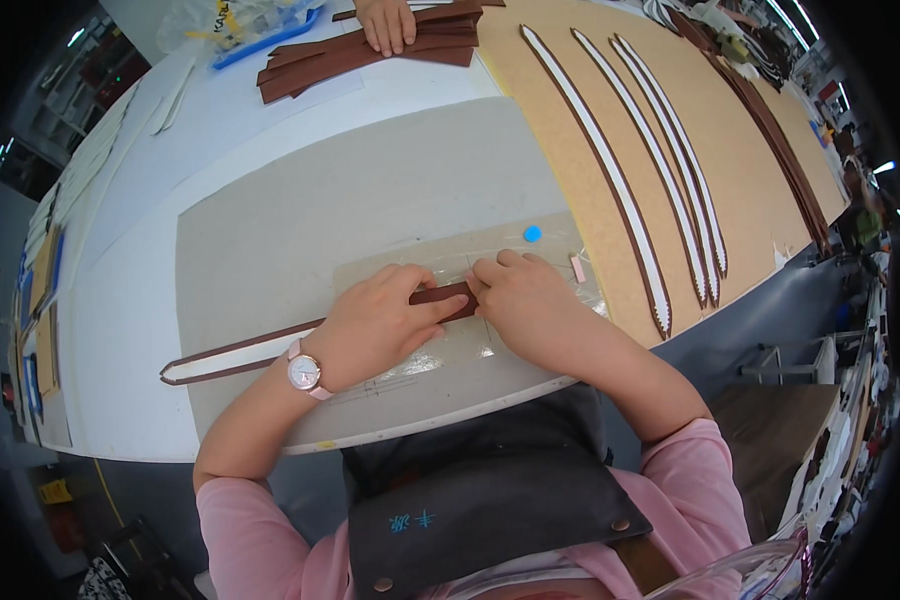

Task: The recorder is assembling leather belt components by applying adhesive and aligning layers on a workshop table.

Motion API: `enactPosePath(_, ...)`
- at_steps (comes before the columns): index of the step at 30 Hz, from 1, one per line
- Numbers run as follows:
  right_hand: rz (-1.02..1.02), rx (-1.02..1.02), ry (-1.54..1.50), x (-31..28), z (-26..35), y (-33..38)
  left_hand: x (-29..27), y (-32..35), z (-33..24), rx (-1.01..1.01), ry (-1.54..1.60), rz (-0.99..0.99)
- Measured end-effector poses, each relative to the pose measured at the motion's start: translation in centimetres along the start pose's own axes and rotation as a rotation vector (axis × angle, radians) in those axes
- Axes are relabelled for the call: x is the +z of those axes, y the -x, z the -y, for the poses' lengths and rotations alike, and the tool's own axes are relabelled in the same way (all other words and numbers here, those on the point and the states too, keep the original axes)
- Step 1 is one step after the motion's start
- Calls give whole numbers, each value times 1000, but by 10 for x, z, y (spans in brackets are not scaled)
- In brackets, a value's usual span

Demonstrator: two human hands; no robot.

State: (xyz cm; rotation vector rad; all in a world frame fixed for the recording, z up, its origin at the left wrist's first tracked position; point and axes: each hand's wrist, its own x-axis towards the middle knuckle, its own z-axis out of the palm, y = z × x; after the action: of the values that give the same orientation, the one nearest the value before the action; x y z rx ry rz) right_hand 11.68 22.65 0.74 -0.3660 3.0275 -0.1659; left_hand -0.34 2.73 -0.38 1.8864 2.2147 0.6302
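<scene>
Two-handed, pinching one end of the brown-edged strip point(240, 356) in left hand point(378, 318) and right hand point(528, 306), seemingly to steady it, with the rest between eight and nine o'clock.

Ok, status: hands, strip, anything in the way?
Left hand and right hand on brown-edged strip; right end hidden. Left end pointed, white face up. Blue disc beyond right hand, nothing visibly blocking.

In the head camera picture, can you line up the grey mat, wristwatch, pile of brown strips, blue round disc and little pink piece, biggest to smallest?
1. Grey mat
2. Pile of brown strips
3. Wristwatch
Last: blue round disc and pink piece; they look too close in size to rank.
</scene>
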Motion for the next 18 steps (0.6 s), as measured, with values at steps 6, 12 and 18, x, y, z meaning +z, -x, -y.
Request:
enactPosePath(6,-144,-17,-46,9,0,3,5,0,-1,11,-71,-17)
enactPosePath(12,-198,9,-3,12,3,9,4,-1,-2,31,-119,-42)
enactPosePath(18,-491,105,-421,34,3,33,5,0,0,19,-98,-12)
